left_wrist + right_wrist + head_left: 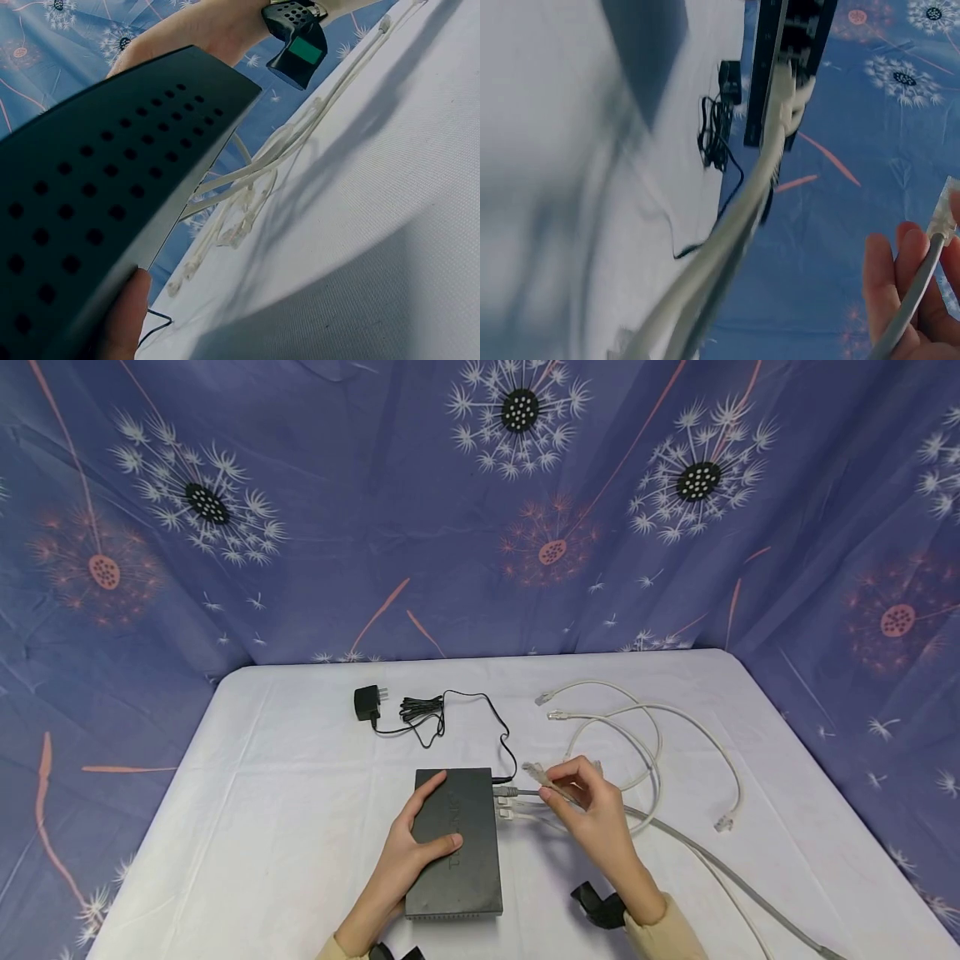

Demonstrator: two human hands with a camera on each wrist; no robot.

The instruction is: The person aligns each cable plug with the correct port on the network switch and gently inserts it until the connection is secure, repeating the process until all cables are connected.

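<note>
My left hand (401, 856) grips a black network switch (472, 885), thumb and fingers spread over its top. In the left wrist view the switch's side (112, 172) has rows of round holes, and a fingertip (129, 311) curls at its edge. Several network cables are plugged into the switch's right side, among them a grey plug (506, 792) and a white plug (506, 814). Just right of these ports, my right hand (600, 818) pinches a network cable by its clear plug (534, 771); the plug (943, 210) is apart from the switch in the right wrist view.
Behind the switch lie a black power adapter (367, 702) and its bundled cord (422, 708), which runs to the switch. Looped white network cables (660, 760) with loose plugs (724, 822) lie at the right. A grey cable (742, 883) trails toward the front right of the white table (255, 827).
</note>
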